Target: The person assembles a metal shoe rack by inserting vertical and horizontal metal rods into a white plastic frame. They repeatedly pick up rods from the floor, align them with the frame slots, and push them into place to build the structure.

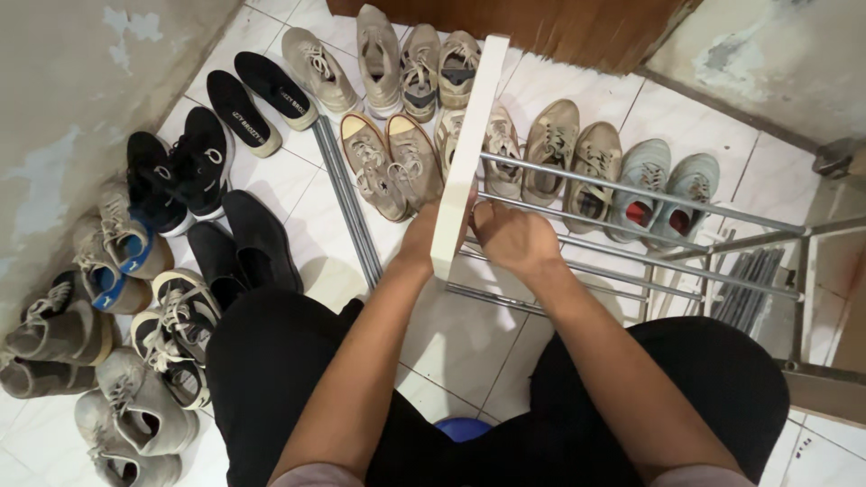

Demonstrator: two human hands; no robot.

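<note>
The scene is evenly and fairly brightly lit from above, with soft shadows cast beside the shoes (262, 236) at left. Mild glare is seen on the white tiles (469, 338) (upper centre especially), and wide-angle bending is noticed toward the frame's edges.

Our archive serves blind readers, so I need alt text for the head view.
Seen from above, a person's left hand and right hand grip a white side panel joined to metal rods. Pairs of shoes lie on the white tiled floor.
</note>
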